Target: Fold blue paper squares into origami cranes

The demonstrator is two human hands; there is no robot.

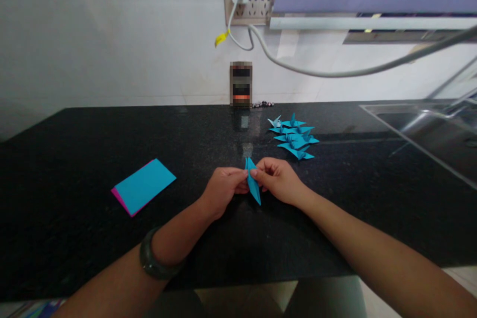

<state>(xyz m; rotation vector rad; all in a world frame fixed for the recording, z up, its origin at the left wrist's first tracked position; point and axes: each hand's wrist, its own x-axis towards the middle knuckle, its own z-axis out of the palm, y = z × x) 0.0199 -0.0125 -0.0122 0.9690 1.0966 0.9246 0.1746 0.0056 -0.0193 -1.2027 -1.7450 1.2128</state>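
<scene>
Between my two hands, over the black countertop, is a narrow blue piece of folded paper (254, 190), its long point aimed down toward me. My left hand (226, 186) pinches its left edge with thumb and fingers. From the right, my right hand (278, 179) grips the same paper, thumb laid on its front face. Some of the fingertips are hidden behind the paper. Beyond my right hand lies a cluster of several blue folded paper cranes (294, 138), with one paler crane (276, 122) at its back left. A stack of blue and pink paper sheets (145, 186) rests to the left.
The black countertop (74, 159) meets a white wall. Against the wall stands a small pixelated object (241, 84), beside a beaded string (263, 104). A metal sink (439, 129) is at the right. A grey cable (328, 74) hangs below the wall socket (257, 7).
</scene>
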